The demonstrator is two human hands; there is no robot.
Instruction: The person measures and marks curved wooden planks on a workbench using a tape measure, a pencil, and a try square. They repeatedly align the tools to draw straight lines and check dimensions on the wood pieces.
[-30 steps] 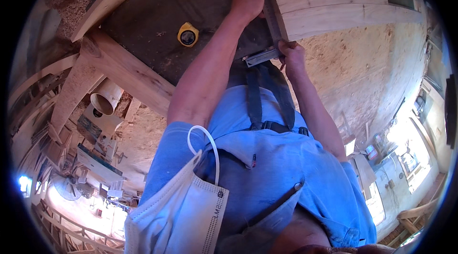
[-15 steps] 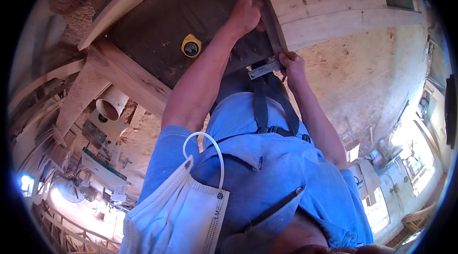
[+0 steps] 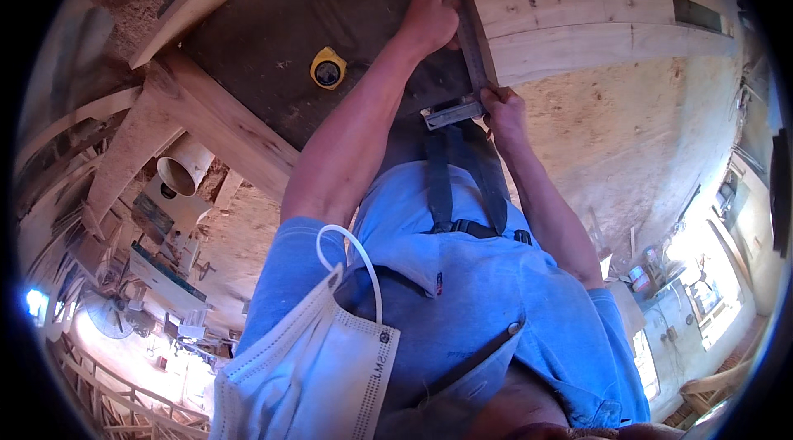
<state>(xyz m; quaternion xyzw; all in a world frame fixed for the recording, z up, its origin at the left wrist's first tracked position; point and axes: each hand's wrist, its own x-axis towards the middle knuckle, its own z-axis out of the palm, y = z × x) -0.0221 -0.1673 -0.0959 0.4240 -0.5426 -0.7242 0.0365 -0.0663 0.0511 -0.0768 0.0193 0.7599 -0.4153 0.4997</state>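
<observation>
My right hand (image 3: 505, 116) is closed around the corner of a metal carpenter's square (image 3: 453, 114), whose short thick arm points left over my lap. A long dark strip (image 3: 467, 27) runs away from that corner along the edge of the pale board; whether it is the square's blade or the board's side, I cannot tell. Farther up, my left hand (image 3: 429, 23) is curled closed against this strip, its fingertips partly hidden. Left of my left forearm, a yellow tape measure (image 3: 328, 68) lies on a dark surface (image 3: 264, 60).
Pale joined planks (image 3: 578, 6) extend to the right of my hands. A thick wooden beam (image 3: 223, 122) slants along the left side. Beyond it lie a white bucket-like tube (image 3: 183, 166) and a fan (image 3: 107, 316). A white face mask (image 3: 310, 357) hangs in front of my chest.
The view has shifted slightly, so the tape measure and background sit a little differently. Both hands keep nearly the same places and grips.
</observation>
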